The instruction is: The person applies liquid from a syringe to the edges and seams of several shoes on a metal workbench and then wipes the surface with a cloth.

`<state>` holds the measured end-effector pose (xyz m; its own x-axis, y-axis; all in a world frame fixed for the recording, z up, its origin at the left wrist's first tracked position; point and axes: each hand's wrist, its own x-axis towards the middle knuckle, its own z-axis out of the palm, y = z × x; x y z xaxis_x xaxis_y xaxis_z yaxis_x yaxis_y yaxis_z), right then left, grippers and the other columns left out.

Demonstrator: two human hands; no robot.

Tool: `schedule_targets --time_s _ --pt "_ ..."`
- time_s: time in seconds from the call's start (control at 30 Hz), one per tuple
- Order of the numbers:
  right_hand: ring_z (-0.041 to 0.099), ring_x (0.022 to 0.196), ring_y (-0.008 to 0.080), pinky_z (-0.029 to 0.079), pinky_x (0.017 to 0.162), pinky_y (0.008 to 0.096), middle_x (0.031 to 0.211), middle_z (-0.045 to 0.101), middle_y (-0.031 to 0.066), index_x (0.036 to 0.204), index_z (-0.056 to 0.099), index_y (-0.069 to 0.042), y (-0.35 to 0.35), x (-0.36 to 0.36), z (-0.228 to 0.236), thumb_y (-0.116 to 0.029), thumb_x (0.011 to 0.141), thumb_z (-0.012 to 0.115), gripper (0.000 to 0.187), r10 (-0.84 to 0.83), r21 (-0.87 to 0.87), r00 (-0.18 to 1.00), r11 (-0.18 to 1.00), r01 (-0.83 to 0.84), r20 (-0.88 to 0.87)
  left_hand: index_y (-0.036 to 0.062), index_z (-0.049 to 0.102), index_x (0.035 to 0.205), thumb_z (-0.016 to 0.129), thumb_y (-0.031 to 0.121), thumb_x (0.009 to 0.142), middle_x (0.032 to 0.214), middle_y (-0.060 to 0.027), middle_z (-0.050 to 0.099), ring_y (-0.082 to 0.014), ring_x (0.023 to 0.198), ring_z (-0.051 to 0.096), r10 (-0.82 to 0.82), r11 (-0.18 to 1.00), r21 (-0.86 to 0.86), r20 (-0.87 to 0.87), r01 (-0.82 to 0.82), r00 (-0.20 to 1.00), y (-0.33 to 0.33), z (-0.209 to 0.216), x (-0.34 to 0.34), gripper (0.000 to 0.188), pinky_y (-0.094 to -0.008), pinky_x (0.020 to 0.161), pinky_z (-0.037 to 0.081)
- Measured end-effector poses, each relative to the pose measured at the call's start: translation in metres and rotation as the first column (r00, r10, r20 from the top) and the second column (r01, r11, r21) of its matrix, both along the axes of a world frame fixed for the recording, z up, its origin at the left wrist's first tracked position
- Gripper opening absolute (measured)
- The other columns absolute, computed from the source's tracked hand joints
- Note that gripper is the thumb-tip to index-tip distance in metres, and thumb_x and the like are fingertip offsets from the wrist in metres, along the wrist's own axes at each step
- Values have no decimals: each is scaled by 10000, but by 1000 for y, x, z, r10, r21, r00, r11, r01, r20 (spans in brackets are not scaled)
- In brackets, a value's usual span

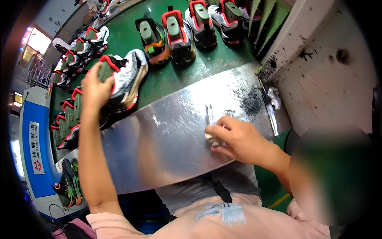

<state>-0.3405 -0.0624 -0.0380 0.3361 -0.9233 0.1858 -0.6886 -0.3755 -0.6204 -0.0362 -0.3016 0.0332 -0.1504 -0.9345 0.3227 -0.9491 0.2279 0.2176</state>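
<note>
The white shoe sits over the green bench, its long axis running roughly one to seven o'clock. It lies at two o'clock from the left hand, the nearer one, clamped on its collar end. From the right hand, it lies at ten o'clock, across the metal plate; those fingers pinch a whitish wad.

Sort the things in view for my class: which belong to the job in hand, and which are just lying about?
Seemingly in the job:
white shoe, gripped by the left hand
slim pale item, kind unclear, in the right hand
metal sheet beneath

Apparently lying about:
crumpled white scrap
black specks
thin metal bar
</note>
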Motion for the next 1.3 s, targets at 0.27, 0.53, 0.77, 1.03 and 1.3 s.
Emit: schedule_targets --time_s 0.27,0.53,0.77,1.03,1.3 --pt "624 723 237 488 657 308 915 637 117 1194 531 -85 69 -23 10 -220 845 714 416 -201 365 934 927 85 295 62 420 1416 534 -12 799 1227 -227 574 -341 1103 580 101 995 44 -216 -94 971 219 30 10 632 -381 963 419" --pt "545 828 97 457 732 252 966 586 28 1212 500 -50 86 -33 11 -249 894 676 414 -397 466 734 876 125 550 75 589 1256 725 119 629 1398 -208 441 -374 1299 424 -520 851 243 272 465 810 182 83 17 643 -400 1059 347" --pt "530 772 72 458 683 232 906 585 1 1228 514 -36 78 -13 14 -203 946 571 332 -540 443 775 813 378 329 34 682 835 773 114 542 887 -121 697 -345 852 688 -787 510 140 -321 849 526 161 11 41 317 -408 786 550" --pt "361 424 49 244 367 190 610 495 15 1046 439 -63 15 72 85 -721 864 448 682 -265 406 599 907 -111 755 8 676 923 601 61 810 1026 -135 680 -274 996 664 -648 754 -193 -370 628 665 285 -30 50 145 -365 918 524" --pt "312 362 63 252 350 208 492 425 9 1093 418 -36 -82 229 113 -675 953 211 686 -189 710 725 466 -528 663 -53 674 892 610 120 702 968 -186 667 -314 970 648 -597 802 -309 -457 511 660 290 -35 56 265 -430 931 513"
